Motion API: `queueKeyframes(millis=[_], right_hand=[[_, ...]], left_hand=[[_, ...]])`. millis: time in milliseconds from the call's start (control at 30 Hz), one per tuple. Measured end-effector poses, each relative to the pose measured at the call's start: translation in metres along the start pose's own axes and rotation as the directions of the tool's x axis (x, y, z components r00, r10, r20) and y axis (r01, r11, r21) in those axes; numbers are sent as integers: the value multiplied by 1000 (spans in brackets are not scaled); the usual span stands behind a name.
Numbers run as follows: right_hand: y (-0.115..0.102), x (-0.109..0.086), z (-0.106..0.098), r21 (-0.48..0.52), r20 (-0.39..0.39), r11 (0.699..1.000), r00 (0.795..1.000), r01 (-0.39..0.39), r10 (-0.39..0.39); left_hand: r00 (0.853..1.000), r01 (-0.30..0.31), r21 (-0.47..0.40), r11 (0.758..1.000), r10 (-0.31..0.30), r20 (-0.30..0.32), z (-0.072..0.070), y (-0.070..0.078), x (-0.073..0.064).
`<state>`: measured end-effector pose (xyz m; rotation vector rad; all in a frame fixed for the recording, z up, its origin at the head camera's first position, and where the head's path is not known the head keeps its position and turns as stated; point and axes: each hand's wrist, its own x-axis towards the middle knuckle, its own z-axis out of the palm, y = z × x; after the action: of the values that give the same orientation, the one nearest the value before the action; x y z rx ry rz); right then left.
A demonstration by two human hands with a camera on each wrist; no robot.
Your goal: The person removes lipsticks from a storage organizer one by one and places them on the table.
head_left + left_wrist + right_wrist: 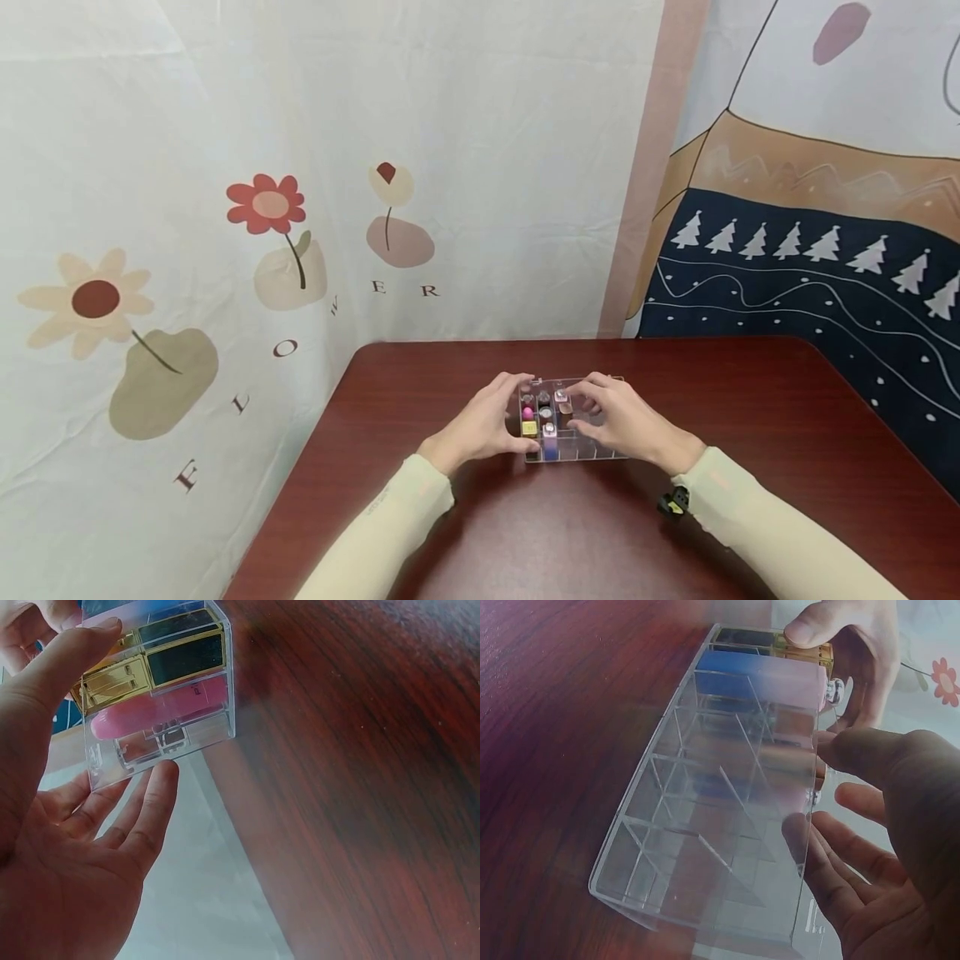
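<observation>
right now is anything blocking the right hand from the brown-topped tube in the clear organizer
Nothing visible blocks it from above: the right hand is at the open top of the clear organizer, close beside the brown-topped tube. Clear dividers stand inside the organizer, not over the tube's top.

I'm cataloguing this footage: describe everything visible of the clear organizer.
The organizer is a clear, plastic-looking box with thin partitions, standing on the brown table. A pink tube and a blue-and-lilac tube stand among others at left; several front-right compartments look empty. The left hand holds its left end; the right hand is over it.
</observation>
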<state>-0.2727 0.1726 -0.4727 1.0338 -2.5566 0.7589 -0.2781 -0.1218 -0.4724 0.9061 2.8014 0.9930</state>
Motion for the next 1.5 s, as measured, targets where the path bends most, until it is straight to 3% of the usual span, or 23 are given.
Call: queueKeyframes(millis=[367,700,867,900,1000,1100,1133,1267,1500], right_hand=[[-2,3,3,13,31,1000,1000,0,-1],[0,4,11,18,-27,999,999,46,-46],[1,4,13,14,-40,998,998,53,-53],[1,4,14,14,-40,999,998,53,-52],[1,4,14,20,-46,998,997,57,-56],[0,5,14,22,-52,998,997,59,-58],[0,5,14,22,-54,998,997,59,-58],[-1,6,15,19,-59,999,997,51,-49],[-2,8,16,19,-68,998,996,52,-50]], left_hand=[[1000,-1,-9,1000,1,0,0,-2,0],[1000,-23,0,1000,23,-5,2,-3,2],[997,-71,-44,996,70,-20,3,-10,3],[994,-105,-42,994,104,-28,8,-22,7],[992,-122,-51,991,120,-33,8,-25,7],[995,-99,-54,994,98,-25,7,-22,6],[998,-61,-58,996,60,-15,3,-10,3],[1000,-12,-30,999,12,-1,2,-3,2],[1000,1,-14,1000,-1,2,1,-1,1]])
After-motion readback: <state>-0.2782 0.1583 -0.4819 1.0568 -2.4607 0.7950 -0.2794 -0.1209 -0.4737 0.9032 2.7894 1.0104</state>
